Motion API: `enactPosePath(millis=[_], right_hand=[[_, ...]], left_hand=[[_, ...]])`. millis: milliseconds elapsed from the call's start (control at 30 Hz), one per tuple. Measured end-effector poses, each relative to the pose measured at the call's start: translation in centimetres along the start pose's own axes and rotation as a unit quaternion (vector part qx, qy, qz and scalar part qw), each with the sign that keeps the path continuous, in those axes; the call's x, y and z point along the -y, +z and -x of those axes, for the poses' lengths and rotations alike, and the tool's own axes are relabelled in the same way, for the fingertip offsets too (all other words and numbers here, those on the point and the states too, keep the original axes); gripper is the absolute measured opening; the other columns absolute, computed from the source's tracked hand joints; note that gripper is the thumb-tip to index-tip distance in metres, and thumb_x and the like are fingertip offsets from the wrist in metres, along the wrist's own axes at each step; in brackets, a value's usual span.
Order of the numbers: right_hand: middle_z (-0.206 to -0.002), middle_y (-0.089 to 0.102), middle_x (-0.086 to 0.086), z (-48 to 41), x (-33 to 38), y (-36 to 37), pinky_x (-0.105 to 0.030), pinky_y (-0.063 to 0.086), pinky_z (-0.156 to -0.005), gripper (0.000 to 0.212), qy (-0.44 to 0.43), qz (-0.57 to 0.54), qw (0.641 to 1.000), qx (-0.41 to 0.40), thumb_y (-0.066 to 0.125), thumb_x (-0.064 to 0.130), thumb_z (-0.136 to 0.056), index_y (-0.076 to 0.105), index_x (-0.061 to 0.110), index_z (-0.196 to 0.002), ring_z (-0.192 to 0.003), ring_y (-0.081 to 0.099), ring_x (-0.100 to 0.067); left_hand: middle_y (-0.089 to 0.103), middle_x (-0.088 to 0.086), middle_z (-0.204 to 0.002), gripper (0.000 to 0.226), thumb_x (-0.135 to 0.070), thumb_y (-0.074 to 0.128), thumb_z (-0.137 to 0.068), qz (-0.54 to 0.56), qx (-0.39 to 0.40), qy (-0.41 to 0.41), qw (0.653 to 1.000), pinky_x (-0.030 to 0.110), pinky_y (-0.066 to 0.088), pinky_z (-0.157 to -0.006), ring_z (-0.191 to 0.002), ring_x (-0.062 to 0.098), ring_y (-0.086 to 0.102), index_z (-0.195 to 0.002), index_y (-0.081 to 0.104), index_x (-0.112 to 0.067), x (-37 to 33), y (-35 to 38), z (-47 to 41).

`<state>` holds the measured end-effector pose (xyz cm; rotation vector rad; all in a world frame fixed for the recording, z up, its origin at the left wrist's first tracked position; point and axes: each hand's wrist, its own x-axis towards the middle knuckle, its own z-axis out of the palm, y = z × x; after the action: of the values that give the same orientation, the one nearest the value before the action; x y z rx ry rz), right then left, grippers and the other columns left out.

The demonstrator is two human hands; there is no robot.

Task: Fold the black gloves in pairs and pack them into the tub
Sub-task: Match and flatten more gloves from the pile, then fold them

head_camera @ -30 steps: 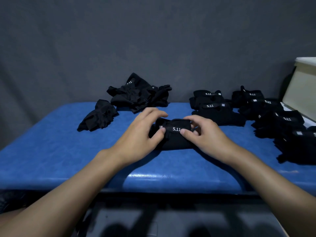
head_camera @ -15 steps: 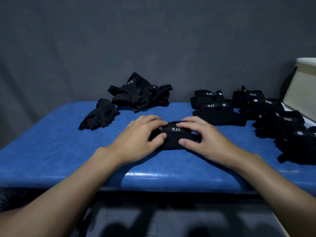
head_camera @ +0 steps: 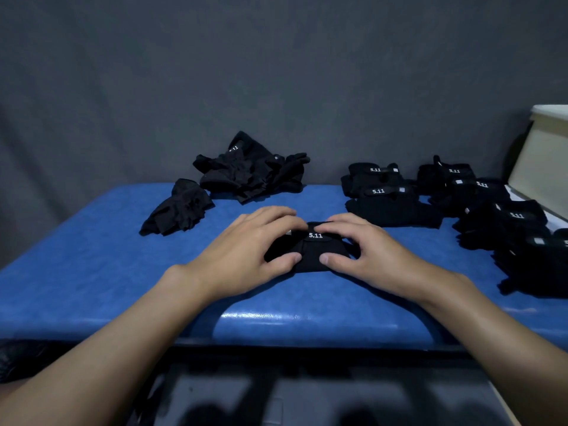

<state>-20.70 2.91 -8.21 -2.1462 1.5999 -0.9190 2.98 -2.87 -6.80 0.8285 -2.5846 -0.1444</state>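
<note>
Moved: left grip and right grip are lying flatter over the folded pair than a second ago, when fingertips were pinching its top.
Grips: both are pressing down, fingers nearly straight, thumbs on the near edge, clasping nothing.
Folded pair: sitting mid-counter between the hands, "5.11" tab up.
Handling: probably light, soft and springy; squeezing across both ends should be keeping the fold closed.
Tub: standing at far right, inside hidden.
Waiting: finished pairs lying near it, loose heap behind.
</note>
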Motion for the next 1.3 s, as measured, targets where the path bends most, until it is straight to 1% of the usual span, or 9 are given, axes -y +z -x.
enactPosePath(millis=[100,200,367,533,733,833,900,1100,1300], right_hand=[[-0.128,0.050,0.017,0.0,0.0,-0.1,-0.030,0.039,-0.106,0.047,0.004,0.004,1.000,0.005,0.074,0.033,-0.083,0.060,0.033,-0.129,-0.123,0.046,-0.005],[-0.127,0.049,0.019,0.1,0.2,-0.1,-0.030,0.038,-0.107,0.048,0.004,0.017,1.000,0.010,0.073,0.034,-0.084,0.058,0.033,-0.131,-0.123,0.045,-0.006],[-0.127,0.045,0.018,0.0,0.5,-0.2,-0.029,0.034,-0.109,0.053,0.022,0.036,0.999,0.031,0.071,0.035,-0.086,0.053,0.033,-0.135,-0.124,0.041,-0.008],[-0.127,0.045,0.017,0.1,0.7,-0.3,-0.029,0.034,-0.109,0.054,0.025,0.042,0.998,0.030,0.071,0.034,-0.086,0.053,0.033,-0.136,-0.124,0.041,-0.009],[-0.127,0.044,0.018,0.0,0.7,-0.3,-0.028,0.033,-0.109,0.054,0.028,0.039,0.998,0.036,0.071,0.034,-0.086,0.052,0.035,-0.136,-0.125,0.040,-0.008],[-0.126,0.045,0.018,0.0,0.8,-0.4,-0.029,0.033,-0.109,0.053,0.027,0.033,0.998,0.039,0.071,0.035,-0.086,0.052,0.035,-0.136,-0.124,0.041,-0.009],[-0.126,0.045,0.018,0.0,0.9,-0.5,-0.028,0.033,-0.108,0.053,0.030,0.034,0.998,0.041,0.071,0.035,-0.086,0.052,0.036,-0.136,-0.124,0.040,-0.009],[-0.127,0.045,0.018,0.0,1.1,-0.5,-0.027,0.033,-0.108,0.054,0.030,0.046,0.998,0.040,0.070,0.036,-0.086,0.051,0.035,-0.137,-0.124,0.040,-0.008],[-0.124,0.045,0.018,0.5,1.5,-0.8,-0.033,0.035,-0.109,0.054,0.029,0.050,0.997,0.041,0.070,0.038,-0.086,0.052,0.034,-0.136,-0.121,0.045,-0.006]], left_hand=[[0.049,-0.011,-0.138,0.048,-0.059,0.044,-0.087,-0.005,0.000,-0.002,1.000,0.037,0.037,-0.105,-0.133,0.007,0.040,-0.126,0.057,-0.034,0.0,0.0,0.0],[0.049,-0.013,-0.137,0.050,-0.062,0.043,-0.085,-0.007,0.000,-0.013,1.000,0.041,0.038,-0.105,-0.134,0.007,0.039,-0.125,0.058,-0.035,0.2,0.1,-0.1],[0.049,-0.018,-0.135,0.054,-0.067,0.042,-0.082,0.009,0.017,-0.032,0.999,0.041,0.037,-0.107,-0.131,0.003,0.038,-0.127,0.055,-0.040,0.3,0.2,0.0],[0.047,-0.018,-0.137,0.057,-0.070,0.045,-0.078,0.043,0.021,-0.050,0.998,0.039,0.037,-0.109,-0.130,0.002,0.039,-0.128,0.054,-0.045,0.4,0.1,0.2],[0.052,-0.019,-0.131,0.053,-0.068,0.050,-0.080,0.036,0.015,-0.034,0.999,0.041,0.042,-0.104,-0.125,0.003,0.045,-0.125,0.055,-0.041,0.6,-0.2,0.1],[0.056,-0.022,-0.119,0.043,-0.064,0.054,-0.081,0.032,-0.002,-0.021,0.999,0.041,0.045,-0.096,-0.112,0.003,0.050,-0.115,0.055,-0.038,0.7,-0.2,0.1],[0.057,-0.022,-0.114,0.039,-0.063,0.055,-0.081,0.032,-0.006,-0.023,0.999,0.042,0.046,-0.093,-0.108,0.004,0.050,-0.110,0.055,-0.038,0.8,-0.1,0.1],[0.057,-0.023,-0.117,0.047,-0.071,0.051,-0.079,0.040,0.025,-0.041,0.998,0.041,0.046,-0.096,-0.112,0.004,0.051,-0.117,0.052,-0.043,1.1,-0.2,0.2],[0.058,-0.023,-0.114,0.049,-0.069,0.053,-0.079,0.063,0.037,-0.043,0.996,0.040,0.044,-0.097,-0.109,0.002,0.052,-0.120,0.052,-0.043,0.9,-0.3,0.3]])
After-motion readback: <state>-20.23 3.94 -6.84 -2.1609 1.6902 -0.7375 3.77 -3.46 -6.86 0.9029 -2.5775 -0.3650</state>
